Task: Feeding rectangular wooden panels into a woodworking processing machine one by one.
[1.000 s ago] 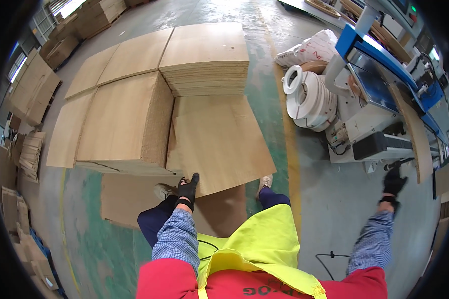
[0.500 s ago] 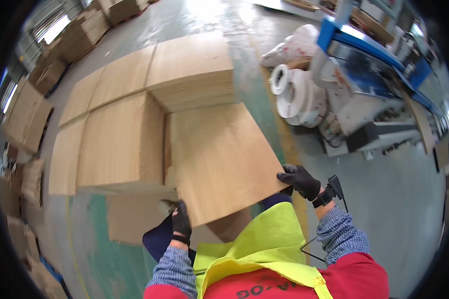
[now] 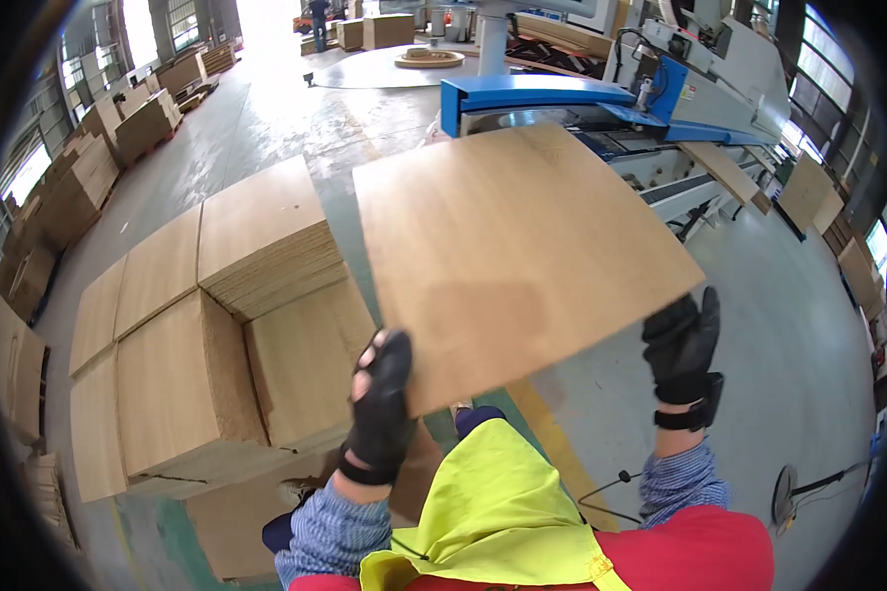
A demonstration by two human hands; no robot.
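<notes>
A flat wooden board [image 3: 522, 246], light brown and roughly square, is up in the air in front of me, tilted, with a darker patch near its near edge. My left hand [image 3: 379, 399], in a black glove with bare fingertips, grips its near left corner. At the near right corner, my right hand [image 3: 682, 340], also gloved in black, holds the board's edge; part of its fingers is hidden under the board. To the left stand several stacks of similar boards [image 3: 168, 384]. One lower stack [image 3: 310, 355] sits beside the board I hold.
A blue and white machine [image 3: 552, 94] with a conveyor stands ahead to the right. Further boards and stacks [image 3: 148, 123] line the left wall. A round table [image 3: 375, 69] is at the back, with a person [image 3: 318, 22] beyond it. A yellow line [image 3: 552, 424] marks the floor.
The board has come up off the lower stack and moved right, held in both hands. My view has tilted up, showing more of the machine and the far hall.
</notes>
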